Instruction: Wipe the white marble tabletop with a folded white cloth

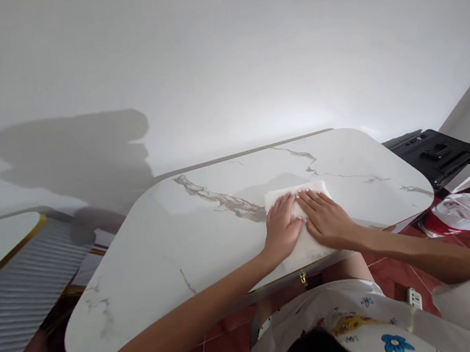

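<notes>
A white folded cloth [278, 196] lies on the white marble-patterned table [175, 248], near its front edge. My left hand [281, 229] lies flat on the cloth with fingers stretched out. My right hand [325, 218] rests flat beside it, fingers also extended and pressed on the cloth. The two hands touch at the thumbs and cover most of the cloth's middle.
A white wall rises right behind the table. A black device [437, 152] sits on the floor at the right, with a white and red plastic bag [459, 213] near it. A ribbed grey piece with gold trim [18, 282] stands at the left. The floor is red tile.
</notes>
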A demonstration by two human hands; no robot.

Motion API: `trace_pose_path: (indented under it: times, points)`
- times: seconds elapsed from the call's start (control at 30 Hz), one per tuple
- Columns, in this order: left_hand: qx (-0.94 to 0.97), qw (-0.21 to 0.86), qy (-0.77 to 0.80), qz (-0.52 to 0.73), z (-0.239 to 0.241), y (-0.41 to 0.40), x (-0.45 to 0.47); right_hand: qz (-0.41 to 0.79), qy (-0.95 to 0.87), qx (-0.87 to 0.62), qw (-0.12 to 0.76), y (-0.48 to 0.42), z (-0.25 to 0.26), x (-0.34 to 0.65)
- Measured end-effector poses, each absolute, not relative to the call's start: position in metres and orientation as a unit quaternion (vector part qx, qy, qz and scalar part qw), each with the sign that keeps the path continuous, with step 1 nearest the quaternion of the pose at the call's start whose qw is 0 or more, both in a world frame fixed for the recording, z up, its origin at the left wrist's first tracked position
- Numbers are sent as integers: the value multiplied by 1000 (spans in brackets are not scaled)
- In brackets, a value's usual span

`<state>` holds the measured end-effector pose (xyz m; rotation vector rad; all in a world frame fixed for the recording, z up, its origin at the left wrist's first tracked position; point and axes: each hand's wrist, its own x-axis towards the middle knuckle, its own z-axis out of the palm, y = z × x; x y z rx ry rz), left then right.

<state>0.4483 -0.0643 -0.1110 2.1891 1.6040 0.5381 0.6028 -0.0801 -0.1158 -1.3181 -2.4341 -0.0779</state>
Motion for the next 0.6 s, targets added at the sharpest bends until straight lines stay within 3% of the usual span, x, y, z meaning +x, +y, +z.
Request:
trace_pose_path:
  times: [0.23, 0.6]
  points:
    - [742, 305, 581, 139, -100, -94, 485, -6, -876, -451, 169, -111, -114, 647]
    - [771, 288, 547, 152, -93, -33, 551, -42, -850, -507, 138, -49, -127, 708]
